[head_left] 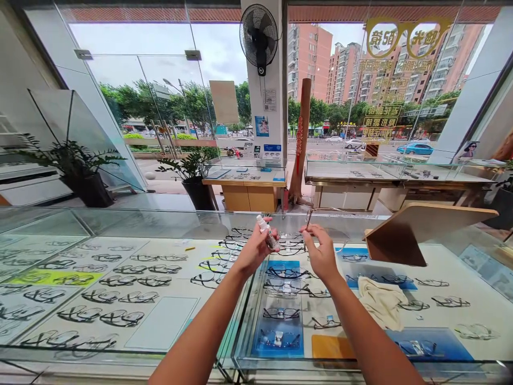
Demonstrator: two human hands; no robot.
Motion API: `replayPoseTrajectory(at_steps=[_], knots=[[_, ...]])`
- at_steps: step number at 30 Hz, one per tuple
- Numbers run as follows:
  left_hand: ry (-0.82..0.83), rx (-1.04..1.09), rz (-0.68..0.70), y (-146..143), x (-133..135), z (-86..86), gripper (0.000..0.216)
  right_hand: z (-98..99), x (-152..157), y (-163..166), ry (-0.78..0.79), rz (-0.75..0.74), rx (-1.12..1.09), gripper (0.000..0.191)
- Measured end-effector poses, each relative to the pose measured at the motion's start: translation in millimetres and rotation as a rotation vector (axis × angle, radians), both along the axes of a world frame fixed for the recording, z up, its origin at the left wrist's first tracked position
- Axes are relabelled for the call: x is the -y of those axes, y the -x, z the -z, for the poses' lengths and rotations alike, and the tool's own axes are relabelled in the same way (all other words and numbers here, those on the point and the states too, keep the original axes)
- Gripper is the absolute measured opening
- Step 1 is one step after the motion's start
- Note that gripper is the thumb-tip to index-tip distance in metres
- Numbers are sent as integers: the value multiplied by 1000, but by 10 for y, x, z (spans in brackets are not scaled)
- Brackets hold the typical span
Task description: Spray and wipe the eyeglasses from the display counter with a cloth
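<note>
My left hand [256,248] is closed around a small white spray bottle [267,233], held tilted above the glass counter. To its right, my right hand [319,251] pinches a pair of glasses [308,218] by a thin part of the frame. These glasses stand out to the upper right of the fingers, and their clear parts are hard to make out against the background. Both hands are in the air over the display case, a short gap apart. Beneath them, rows of eyeglasses [286,271] lie inside the case.
A cream cloth [380,302] lies crumpled on the glass top [344,350], right of my right arm. Behind it stands a tilted wooden-backed mirror or stand [401,235]. More eyeglasses [120,315] fill the left case. Potted plants [196,182] and other showcases [248,195] stand beyond.
</note>
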State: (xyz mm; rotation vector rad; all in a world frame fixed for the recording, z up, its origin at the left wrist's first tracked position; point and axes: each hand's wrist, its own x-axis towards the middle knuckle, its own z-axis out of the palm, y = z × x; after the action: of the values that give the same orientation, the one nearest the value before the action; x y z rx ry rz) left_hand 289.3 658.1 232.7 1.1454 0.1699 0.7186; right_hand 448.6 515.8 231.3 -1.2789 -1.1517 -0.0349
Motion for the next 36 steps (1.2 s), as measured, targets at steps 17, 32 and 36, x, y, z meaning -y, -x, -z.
replayPoseTrajectory(at_steps=[17, 32, 36], knots=[[-447, -166, -356, -158, 25, 191, 48, 50, -68, 202, 264, -472, -311, 34], [-591, -250, -390, -145, 122, 189, 50, 86, -106, 264, 272, -555, -379, 33], [-670, -290, -407, -140, 141, 197, 49, 53, -99, 213, 189, -541, -575, 31]])
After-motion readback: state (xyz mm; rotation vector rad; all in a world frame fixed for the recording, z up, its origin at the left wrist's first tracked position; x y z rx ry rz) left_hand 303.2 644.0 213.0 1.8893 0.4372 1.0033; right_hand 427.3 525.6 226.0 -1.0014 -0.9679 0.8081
